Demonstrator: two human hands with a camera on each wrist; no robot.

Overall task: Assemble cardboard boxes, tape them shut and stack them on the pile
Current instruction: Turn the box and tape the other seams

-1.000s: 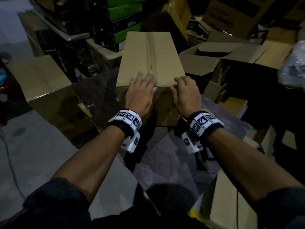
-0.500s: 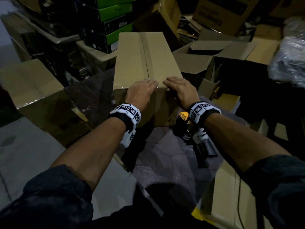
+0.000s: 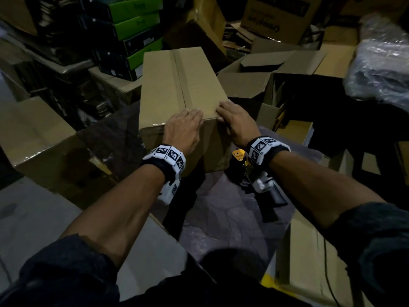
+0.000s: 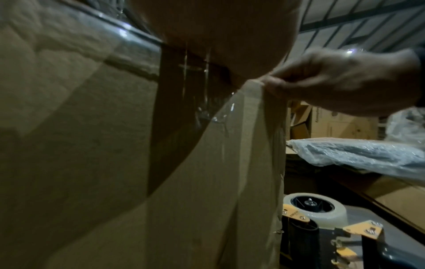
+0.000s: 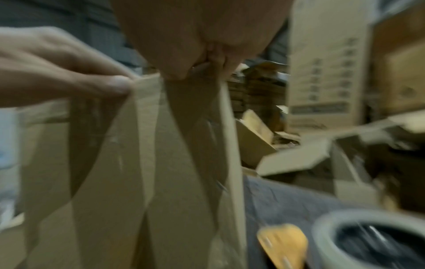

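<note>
Cluttered storeroom, taped box (image 3: 181,85) lengthwise away, left hand (image 3: 183,129), right hand (image 3: 238,124) flat on near edge.

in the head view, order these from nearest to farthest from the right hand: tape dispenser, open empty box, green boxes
1. Tape dispenser: just below the right hand, by the wrist.
2. Open empty box: behind it, to the right.
3. Green boxes: far back left.
</note>
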